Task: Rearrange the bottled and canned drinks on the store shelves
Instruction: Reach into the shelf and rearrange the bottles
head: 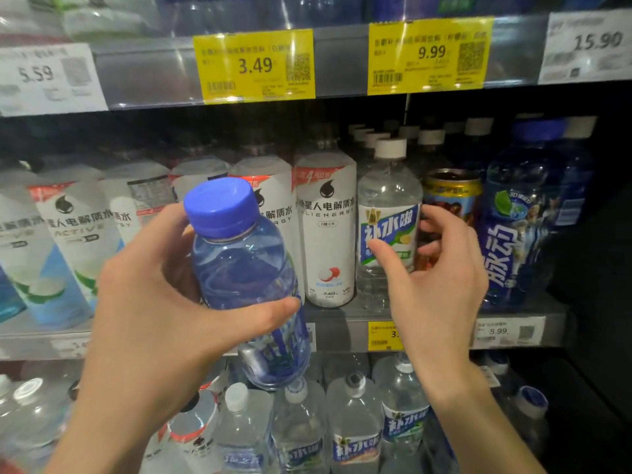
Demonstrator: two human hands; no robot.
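Note:
My left hand grips a blue-capped, blue-tinted bottle in front of the middle shelf, tilted slightly to the left. My right hand is at the shelf front with fingers spread and loosely curled; the thumb touches the label of a clear white-capped bottle and the fingers reach beside a gold-topped can that stands between that bottle and a dark blue bottle. The right hand holds nothing.
White-wrapped electrolyte drink bottles fill the middle shelf to the left. Clear bottles crowd the shelf below. Yellow price tags hang on the upper shelf rail, and a dark gap lies at the far right.

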